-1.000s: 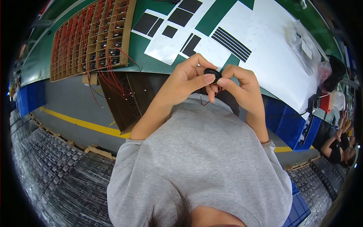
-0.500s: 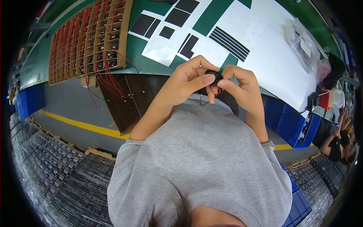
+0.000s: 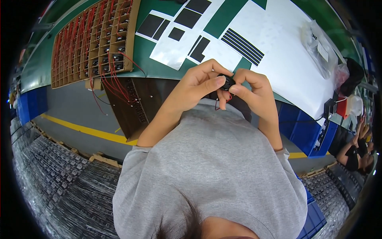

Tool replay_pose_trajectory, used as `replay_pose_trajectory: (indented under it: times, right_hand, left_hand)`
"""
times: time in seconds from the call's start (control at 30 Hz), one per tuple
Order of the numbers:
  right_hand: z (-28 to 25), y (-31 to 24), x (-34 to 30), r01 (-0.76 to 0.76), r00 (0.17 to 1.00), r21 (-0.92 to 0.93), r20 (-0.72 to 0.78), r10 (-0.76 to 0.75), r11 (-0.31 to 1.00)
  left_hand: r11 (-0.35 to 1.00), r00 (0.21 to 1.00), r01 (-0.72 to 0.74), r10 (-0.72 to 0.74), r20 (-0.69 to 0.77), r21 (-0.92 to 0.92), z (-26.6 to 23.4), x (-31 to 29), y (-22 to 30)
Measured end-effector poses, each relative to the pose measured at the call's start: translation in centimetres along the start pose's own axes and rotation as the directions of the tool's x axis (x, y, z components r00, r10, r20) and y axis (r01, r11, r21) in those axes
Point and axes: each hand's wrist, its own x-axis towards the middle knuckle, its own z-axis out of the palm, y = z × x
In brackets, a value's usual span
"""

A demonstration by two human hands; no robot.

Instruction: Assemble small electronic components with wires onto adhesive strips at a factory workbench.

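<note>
Between my hands, above the table's near edge, is a small black oval part (image 3: pixel 228 82) with thin red wire (image 3: pixel 217 104) hanging below it. My left hand (image 3: pixel 197 84) pinches its left side with the thumb and curled fingers. On its right side, the thumb and forefinger of my right hand (image 3: pixel 253 91) also close on the part. My fingers cover much of its outline, so its exact kind cannot be made out.
A divided cardboard box (image 3: pixel 89 44) of black parts with red wires stands at the left of the green table (image 3: pixel 159 73). White sheets (image 3: pixel 169 49) with black stickers (image 3: pixel 187 18) lie ahead. A clear plastic bag (image 3: pixel 321 47) is at right; a blue bin (image 3: pixel 296 127) stands below.
The black part has turned slightly between my fingers, showing more of its face. Its red wire has shifted a little to the right. Both hands stay nearly in place.
</note>
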Motion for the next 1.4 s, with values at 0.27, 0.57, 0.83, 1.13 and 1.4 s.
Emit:
replay_pose_trajectory:
  times: [0.27, 0.57, 0.83, 1.13, 1.4]
  right_hand:
    - [0.0, 0.3, 0.0, 0.015, 1.000, 0.019, -0.004, -0.015, 1.000]
    - [0.0, 0.3, 0.1, 0.012, 1.000, 0.033, 0.008, -0.012, 0.999]
    - [-0.1, 0.7, 0.2, 0.015, 1.000, 0.040, 0.007, -0.016, 0.999]
    - [-0.1, 1.0, 0.1, 0.010, 1.000, 0.024, -0.003, -0.010, 1.000]
    - [0.1, 0.9, 0.0, 0.006, 1.000, -0.014, -0.021, -0.006, 1.000]
  left_hand:
    - [0.998, 0.995, 0.066, -0.066, 0.074, 0.003, -0.4, 0.1, 0.2]
    - [1.000, 1.000, 0.012, -0.012, -0.020, 0.000, 0.2, 0.2, 0.1]
    - [1.000, 1.000, 0.018, -0.017, -0.024, 0.003, 0.2, 0.4, 0.1]
    - [0.999, 0.997, 0.049, -0.050, -0.064, -0.006, 0.4, 0.5, 0.2]
    - [0.997, 0.993, 0.077, -0.075, -0.096, 0.021, 0.2, 0.6, -0.3]
